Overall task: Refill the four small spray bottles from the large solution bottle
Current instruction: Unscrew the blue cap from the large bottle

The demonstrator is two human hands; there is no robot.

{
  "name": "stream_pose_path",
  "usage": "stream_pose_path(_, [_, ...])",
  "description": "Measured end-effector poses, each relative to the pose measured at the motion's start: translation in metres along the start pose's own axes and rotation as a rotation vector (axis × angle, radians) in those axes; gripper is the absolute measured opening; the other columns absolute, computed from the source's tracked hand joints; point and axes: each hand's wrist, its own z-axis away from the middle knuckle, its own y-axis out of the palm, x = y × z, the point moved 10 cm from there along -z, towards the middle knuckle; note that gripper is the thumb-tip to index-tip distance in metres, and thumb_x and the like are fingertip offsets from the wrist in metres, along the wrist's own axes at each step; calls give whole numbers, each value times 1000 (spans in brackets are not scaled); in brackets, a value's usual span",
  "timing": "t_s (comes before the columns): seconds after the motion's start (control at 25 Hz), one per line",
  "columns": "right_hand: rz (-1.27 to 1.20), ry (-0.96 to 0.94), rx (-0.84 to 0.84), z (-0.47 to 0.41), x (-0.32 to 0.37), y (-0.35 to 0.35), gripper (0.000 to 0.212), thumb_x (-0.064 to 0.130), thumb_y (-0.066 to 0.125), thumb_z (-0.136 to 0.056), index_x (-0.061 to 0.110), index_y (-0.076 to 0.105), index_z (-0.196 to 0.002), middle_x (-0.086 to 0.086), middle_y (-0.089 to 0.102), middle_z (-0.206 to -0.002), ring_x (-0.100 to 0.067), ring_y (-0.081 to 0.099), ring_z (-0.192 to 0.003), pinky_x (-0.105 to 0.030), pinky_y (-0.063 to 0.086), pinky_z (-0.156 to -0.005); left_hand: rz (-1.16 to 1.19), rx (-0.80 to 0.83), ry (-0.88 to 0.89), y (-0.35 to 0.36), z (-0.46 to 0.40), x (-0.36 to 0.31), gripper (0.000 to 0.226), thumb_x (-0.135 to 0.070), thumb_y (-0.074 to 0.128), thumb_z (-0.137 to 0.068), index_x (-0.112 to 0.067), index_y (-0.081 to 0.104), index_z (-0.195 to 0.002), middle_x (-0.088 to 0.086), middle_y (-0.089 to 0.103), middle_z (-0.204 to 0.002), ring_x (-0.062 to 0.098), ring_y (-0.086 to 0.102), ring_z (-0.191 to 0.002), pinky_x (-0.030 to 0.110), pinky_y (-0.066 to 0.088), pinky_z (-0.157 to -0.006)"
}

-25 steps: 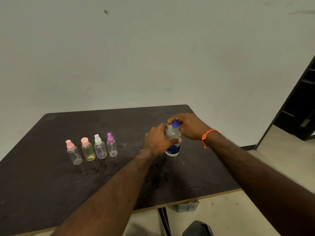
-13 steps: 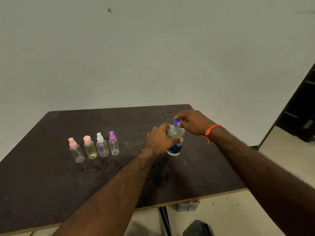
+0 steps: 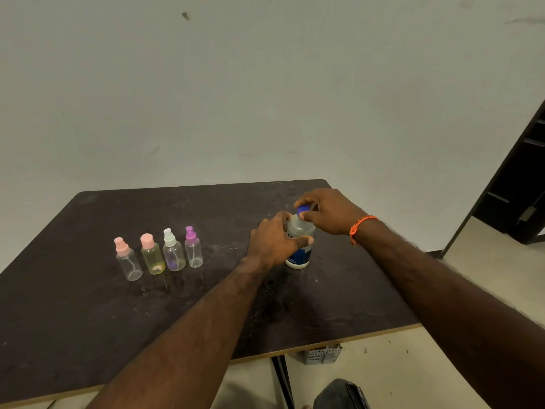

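Note:
The large solution bottle, clear with a blue label, stands upright on the dark table. My left hand is wrapped around its body. My right hand pinches its blue cap from above. To the left stand the small spray bottles in a row: one clear with a pink nozzle, one yellowish with a pink cap, one with a white nozzle, and one with a purple nozzle. All are upright and capped.
An orange band circles my right wrist. A pale wall rises behind the table. A dark doorway opens at the right. Under the table's front edge sit a grey perforated box and a black object on the floor.
My right hand has turned on the blue cap, its fingers shifting around it. The left hand keeps its hold on the bottle. The view has drifted slightly.

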Motion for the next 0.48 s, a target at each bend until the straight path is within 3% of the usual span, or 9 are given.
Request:
stream_pose_path(0.12, [9, 2, 71, 1, -2, 6, 43, -1, 55, -90, 22, 67, -125, -1, 64, -130, -21, 58, -118, -35, 47, -102, 4, 2, 5, 0, 0, -1, 68, -60, 83, -77, -27, 56, -130, -7, 71, -121, 17, 68, -108, 48, 58, -98])
stream_pose_path(0.24, [36, -29, 90, 5, 2, 8, 51, 8, 60, -89, 24, 57, -138, -2, 56, -141, -22, 53, -127, -37, 43, -108, 3, 4, -2, 1, 0, 0, 68, -62, 83, -77, -28, 56, -130, -7, 72, -122, 17, 68, -108, 48, 57, -99])
stream_pose_path(0.36, [31, 9, -72, 4, 0, -6, 44, 39, 69, -89, 23, 59, -129, -1, 60, -127, -18, 57, -111, -34, 48, -95, -1, -3, -6, 1, 0, 1, 70, -68, 80, -74, -31, 56, -128, -10, 71, -119, 17, 68, -108, 50, 57, -98])
stream_pose_path(0.48, [27, 34, -82, 0, -1, -4, 25, 34, 68, -91, 21, 65, -112, -1, 67, -113, -15, 58, -96, -29, 49, -84, -12, 1, -5, 1, 1, 0, 70, -65, 81, -76, -29, 56, -130, -8, 70, -123, 19, 66, -113, 50, 57, -100])
